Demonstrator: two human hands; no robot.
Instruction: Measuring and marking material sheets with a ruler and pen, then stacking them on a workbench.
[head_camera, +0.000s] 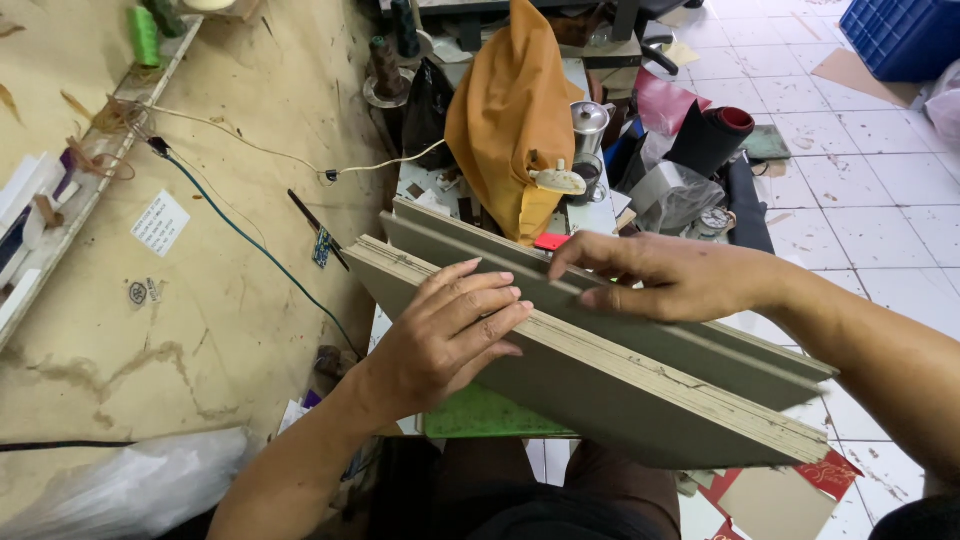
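The left hand (445, 335) lies flat and open on the broad face of the nearest grey board (600, 385), fingers spread along its top edge, pressing rather than gripping. The right hand (665, 278) reaches in from the right of the frame and pinches the top edge of the second grey board (720, 355), thumb in front and fingers curled over the back. A third board (440, 218) stands just behind. All three stand on edge in the middle of the frame, fanned slightly apart and running from centre left down to lower right, above a green cutting mat (485, 415) and the person's lap.

To handle the boards well, I judge the flat palm should keep steady pressure so the front board does not tip, while the pinching fingers draw or square the second board along its length, keeping the edges parallel; the boards look stiff and layered at the edge, so a twist could let them slide against each other.

Behind the boards, at upper centre, an orange-brown cloth (510, 110) drapes over something tall, with a metal cup (590, 122) beside it. A tan counter (240, 250) fills the left of the frame, crossed by a white cable (260, 150); a green thread spool (145, 35) sits at upper left. White floor tiles (870, 200) and a blue crate (905, 35) show at upper right.
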